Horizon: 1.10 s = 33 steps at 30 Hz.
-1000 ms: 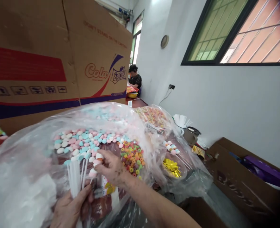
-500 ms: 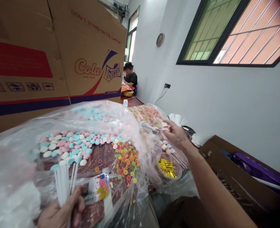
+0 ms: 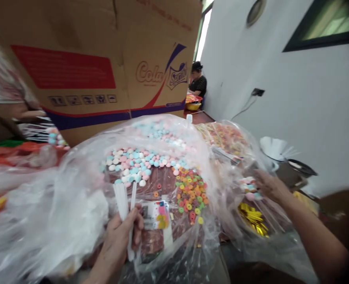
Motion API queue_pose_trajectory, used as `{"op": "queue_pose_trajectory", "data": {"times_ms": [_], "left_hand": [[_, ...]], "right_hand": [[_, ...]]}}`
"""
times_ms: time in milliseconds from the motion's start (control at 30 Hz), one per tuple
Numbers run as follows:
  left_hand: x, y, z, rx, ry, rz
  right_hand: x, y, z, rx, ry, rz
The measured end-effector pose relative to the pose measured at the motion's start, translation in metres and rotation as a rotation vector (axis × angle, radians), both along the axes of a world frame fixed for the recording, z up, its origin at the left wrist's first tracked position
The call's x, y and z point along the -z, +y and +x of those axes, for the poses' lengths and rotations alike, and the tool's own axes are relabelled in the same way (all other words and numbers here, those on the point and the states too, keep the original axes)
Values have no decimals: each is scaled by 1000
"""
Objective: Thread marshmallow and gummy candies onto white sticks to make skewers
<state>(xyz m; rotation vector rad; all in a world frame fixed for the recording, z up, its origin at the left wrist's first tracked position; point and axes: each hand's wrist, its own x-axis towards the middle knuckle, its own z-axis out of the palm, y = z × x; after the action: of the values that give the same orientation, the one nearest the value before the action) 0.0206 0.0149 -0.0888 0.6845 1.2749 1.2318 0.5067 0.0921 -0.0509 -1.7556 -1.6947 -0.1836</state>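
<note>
Left grip (image 3: 121,230) round sticks (image 3: 121,201), right grip (image 3: 271,186) (blurred)

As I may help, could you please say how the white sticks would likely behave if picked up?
The white sticks look fairly stiff, standing straight above the left hand. Being slim, they are probably light, and might splay, since some lean apart.

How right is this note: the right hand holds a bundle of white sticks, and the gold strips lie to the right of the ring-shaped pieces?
One slip: the left hand holds the bundle of white sticks, as the head view shows. The gold strips do lie to the right of the ring-shaped pieces.
</note>
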Motion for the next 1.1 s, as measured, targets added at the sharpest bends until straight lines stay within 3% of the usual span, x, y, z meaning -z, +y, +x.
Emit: {"op": "queue_pose_trajectory", "data": {"times_ms": [67,133,200,267,333,400,500,633,733,867,1000,1100], "left_hand": [[-3,0,1,-23,-40,11],[-3,0,1,-19,-58,20],[0,0,1,-5,-65,20],[4,-1,-1,19,-54,18],[8,-1,-3,52,-37,30],[12,-1,-5,79,-28,42],[15,-1,-7,130,-6,34],[13,-1,-8,180,16,47],[11,-1,-7,176,11,34],[12,-1,-6,132,6,14],[17,-1,-7,57,2,66],[20,0,-8,9,-30,90]], "right_hand": [[-18,2,-15,65,-37,-69],[-42,-3,-49,169,-58,2],[-61,-12,-100,76,4,93],[-68,-21,-162,-146,93,117],[-61,-27,-224,-374,239,-14],[-44,-30,-276,-564,405,-286],[-18,-29,-329,-680,657,-525],[-1,-22,-358,-778,898,-681],[2,-19,-365,-743,953,-686],[3,-21,-367,-650,916,-677],[1,-12,-360,-741,835,-704],[-1,9,-353,-713,710,-599]]}}
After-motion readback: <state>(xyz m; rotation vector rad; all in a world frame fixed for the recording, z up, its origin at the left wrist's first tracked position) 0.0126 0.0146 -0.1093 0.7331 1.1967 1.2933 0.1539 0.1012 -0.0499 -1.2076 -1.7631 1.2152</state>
